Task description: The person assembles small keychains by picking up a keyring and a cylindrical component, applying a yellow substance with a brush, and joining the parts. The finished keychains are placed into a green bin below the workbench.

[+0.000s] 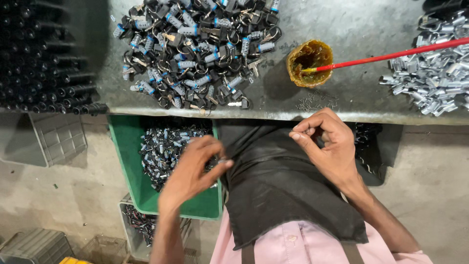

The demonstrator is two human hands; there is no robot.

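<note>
Black tubes [44, 63] lay stacked at the far left of the grey bench [351, 29], beside a heap of locks [195, 49] with keys and rings. Below the bench edge, the left hand [193, 168] hung over a green bin [128, 161] of more lock parts [163, 146], its thumb and fingers pinched together on a small metal piece [223, 160] at the fingertips, above the bin's right rim. The right hand [327, 146] was curled over a black apron [278, 186], thumb pressed to forefinger; whether it gripped anything could not be told. Farther right stood a grease cup [309, 62] with a red brush [391, 56], then silver parts [435, 73].
</note>
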